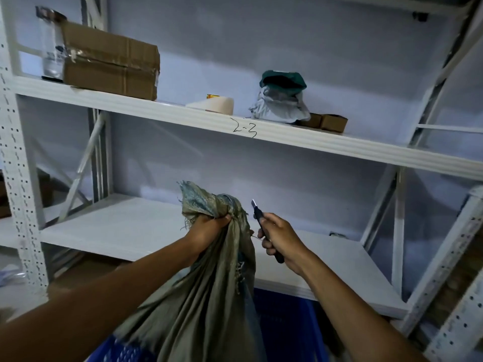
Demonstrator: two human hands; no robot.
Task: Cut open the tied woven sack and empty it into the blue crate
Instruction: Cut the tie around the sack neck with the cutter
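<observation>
While holding the woven sack [209, 291] up by its neck, left hand [209, 227] clamping shut around the bunched cloth just below the knot [220, 205]. Right hand [281, 237] closing around the dark handle of a utility knife [264, 229], short blade extended and pointing up and to the far side, just right of the knot but not touching it.

Hanging near centre, directly over the blue crate [287, 322], only part of the crate showing beneath and to the right of the sack; white shelving [300, 135] standing behind.

Possible faults, as judgement: blade sliding off the tight knot toward the left fingers [226, 218], these lying close beside the cutting point; slicing through the sack wall rather than the tie, spilling contents outside the crate; weight dropping suddenly on release, pulling the neck out of the grip.

Appearing olive-grey and worn: frayed threads trailing at the mouth above the knot, a bluish cast on the loose top flap, long folds running down from the neck, and the body sagging as if loosely filled. Contents not showing.
</observation>
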